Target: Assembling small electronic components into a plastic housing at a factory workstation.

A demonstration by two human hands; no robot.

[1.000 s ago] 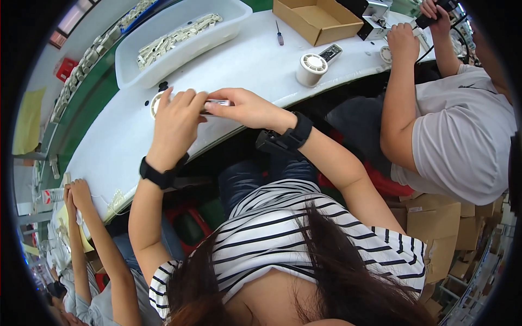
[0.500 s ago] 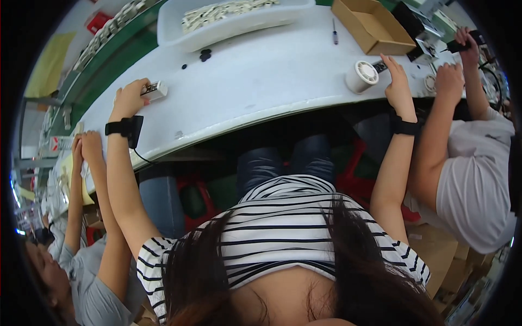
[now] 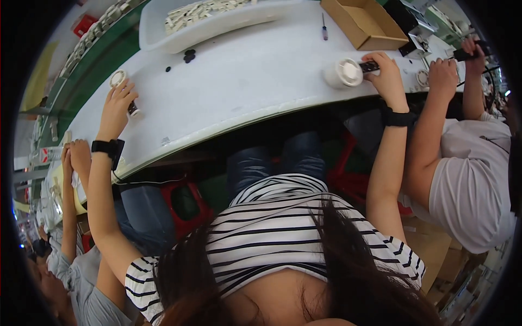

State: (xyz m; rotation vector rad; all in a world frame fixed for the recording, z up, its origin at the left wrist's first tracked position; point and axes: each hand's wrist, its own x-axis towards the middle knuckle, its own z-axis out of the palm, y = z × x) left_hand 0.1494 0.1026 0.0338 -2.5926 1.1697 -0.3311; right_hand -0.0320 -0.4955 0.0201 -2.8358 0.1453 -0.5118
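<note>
White bench (image 3: 234,76) with a long curved front edge; along the back edge, a translucent tub (image 3: 154,32) with pale parts (image 3: 209,13) inside, a screwdriver (image 3: 324,31) and, toward the back right corner, a cardboard box (image 3: 381,43). Near the left end, beneath the spread, lightly curled left hand (image 3: 116,108), a ring-topped unit (image 3: 117,79); cannot tell whether gripped or merely touched. Close to the front edge on the right, a round-headed unit (image 3: 348,72), dark handle end between thumb and fingers of the right hand (image 3: 387,75); resting or slightly raised, too blurred to tell. Possible trouble: a drop over the front edge, from a hold at the handle end only; a bump against the co-worker's hand (image 3: 444,76), from too wide a swing rightward; scattered black parts (image 3: 189,55), from a careless sweep inward.
</note>
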